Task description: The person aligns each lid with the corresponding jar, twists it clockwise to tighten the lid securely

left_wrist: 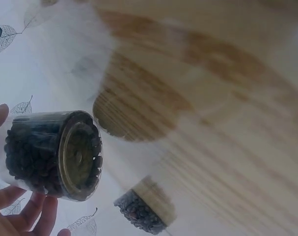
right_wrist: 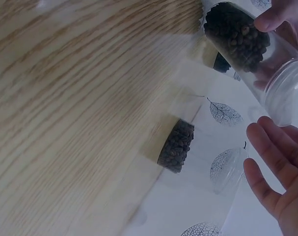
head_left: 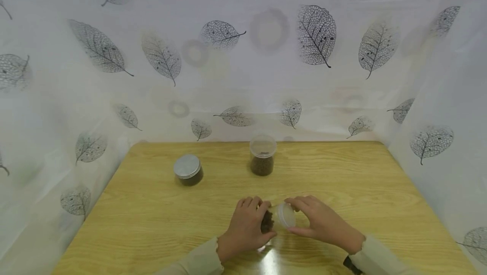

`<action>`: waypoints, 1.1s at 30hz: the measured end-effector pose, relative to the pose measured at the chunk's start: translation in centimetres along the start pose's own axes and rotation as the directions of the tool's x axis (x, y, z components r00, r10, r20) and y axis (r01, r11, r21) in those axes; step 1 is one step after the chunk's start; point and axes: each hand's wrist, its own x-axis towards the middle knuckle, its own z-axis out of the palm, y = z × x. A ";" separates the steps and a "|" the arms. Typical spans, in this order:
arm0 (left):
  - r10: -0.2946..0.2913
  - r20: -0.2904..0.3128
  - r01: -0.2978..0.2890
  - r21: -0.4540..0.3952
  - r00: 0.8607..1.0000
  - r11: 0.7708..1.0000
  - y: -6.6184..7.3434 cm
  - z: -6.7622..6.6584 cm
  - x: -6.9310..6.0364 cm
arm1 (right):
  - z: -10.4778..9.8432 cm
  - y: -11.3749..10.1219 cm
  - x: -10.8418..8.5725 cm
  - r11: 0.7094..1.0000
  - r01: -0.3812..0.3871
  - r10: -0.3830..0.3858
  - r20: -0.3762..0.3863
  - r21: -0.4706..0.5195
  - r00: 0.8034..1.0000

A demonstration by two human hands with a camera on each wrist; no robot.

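Note:
A clear plastic jar (left_wrist: 36, 157) partly filled with dark beans lies tilted on its side above the table, its base toward the left. My left hand (head_left: 248, 224) grips its body, the fingers on the far side and the thumb on the near side. At the jar's other end is a clear round lid (head_left: 287, 216). My right hand (head_left: 323, 222) holds the lid by its edge, with fingertips at the top and thumb below. In the right wrist view, the beans (right_wrist: 237, 37) sit toward the base, and several right fingers (right_wrist: 271, 152) curve beside the lid.
A second clear jar (head_left: 262, 159), partly filled with dark contents, stands upright at the table's back. To its left stands a short jar (head_left: 189, 169) with a silver lid. A leaf-patterned white curtain (head_left: 236, 76) borders the wooden table (head_left: 152, 224).

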 end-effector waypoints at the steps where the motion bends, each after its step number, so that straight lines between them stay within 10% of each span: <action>1: 0.003 0.000 -0.003 -0.001 1.000 1.000 0.0 0.0 0.0 | 0.0 -0.1 0.0 1.000 -0.013 0.013 0.007 0.010 1.000; 9: 0.017 -0.014 -0.017 0.017 1.000 1.000 0.0 0.0 0.0 | -0.2 -0.2 0.1 0.998 -0.057 0.057 0.061 0.004 0.997; 22: 0.013 -0.015 -0.013 0.029 1.000 1.000 -0.2 -0.1 0.1 | -1.3 1.5 0.8 0.961 0.274 -0.274 -0.002 -0.035 0.962; 33: 0.007 -0.008 -0.007 0.013 1.000 1.000 -0.1 -0.3 0.1 | -0.8 1.4 0.9 0.957 0.289 -0.290 0.029 0.033 0.957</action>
